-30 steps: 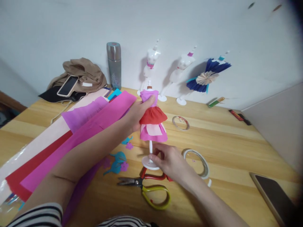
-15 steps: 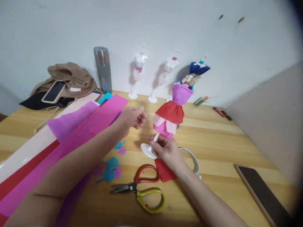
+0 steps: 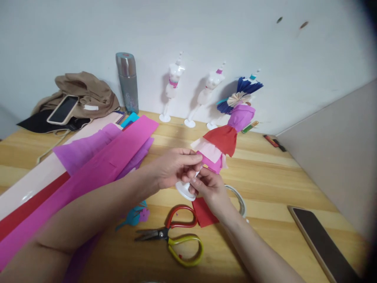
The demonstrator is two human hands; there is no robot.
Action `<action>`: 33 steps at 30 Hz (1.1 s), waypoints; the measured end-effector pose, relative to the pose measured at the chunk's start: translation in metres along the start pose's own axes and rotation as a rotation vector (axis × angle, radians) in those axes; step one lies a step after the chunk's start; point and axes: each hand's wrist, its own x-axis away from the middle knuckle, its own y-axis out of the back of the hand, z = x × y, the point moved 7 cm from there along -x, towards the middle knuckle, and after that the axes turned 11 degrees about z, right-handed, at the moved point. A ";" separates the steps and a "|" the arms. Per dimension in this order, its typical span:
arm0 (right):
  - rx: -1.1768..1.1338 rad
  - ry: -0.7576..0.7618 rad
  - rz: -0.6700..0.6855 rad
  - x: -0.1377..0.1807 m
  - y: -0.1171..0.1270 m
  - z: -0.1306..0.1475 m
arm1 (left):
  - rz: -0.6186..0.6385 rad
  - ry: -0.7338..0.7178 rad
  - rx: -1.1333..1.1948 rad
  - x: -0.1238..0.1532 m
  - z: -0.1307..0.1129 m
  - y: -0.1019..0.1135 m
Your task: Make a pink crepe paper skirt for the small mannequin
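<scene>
A small dress-form mannequin wears layered paper clothes: a purple top (image 3: 241, 117), a red skirt (image 3: 223, 138), and pale and hot pink layers below. It leans to the right. My right hand (image 3: 210, 188) pinches the thin white stem above its round base (image 3: 185, 190). My left hand (image 3: 178, 167) is closed at the same stem, thumb beside the pink hem; its fingertips partly hide what they grip. Below lie scissors (image 3: 161, 234) with one red and one yellow handle, and a red paper piece (image 3: 205, 213). A tape roll (image 3: 241, 202) is partly behind my right wrist.
Two bare white mannequins (image 3: 174, 84) and one in a blue pleated paper dress (image 3: 249, 88) stand by the wall. Long coloured paper sheets (image 3: 129, 145), a brown cloth (image 3: 88, 88), a phone (image 3: 63, 110) and a flask (image 3: 127, 82) are left. Another phone (image 3: 321, 239) lies right.
My left hand has come right and down from the air to the stem under the skirt. The dressed mannequin has tilted further right, while my right hand stays on its stem.
</scene>
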 end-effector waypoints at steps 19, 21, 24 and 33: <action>-0.006 0.117 0.192 0.002 -0.013 0.007 | -0.189 -0.042 -0.124 0.008 0.001 -0.012; -0.022 0.126 0.195 0.003 -0.012 0.002 | -0.219 -0.055 -0.175 0.010 0.000 -0.015; -0.021 0.113 0.212 0.003 -0.012 -0.006 | -0.240 -0.052 -0.239 0.011 0.002 -0.019; -0.071 0.102 0.259 0.005 -0.016 -0.010 | -0.304 -0.012 -0.303 0.015 0.003 -0.024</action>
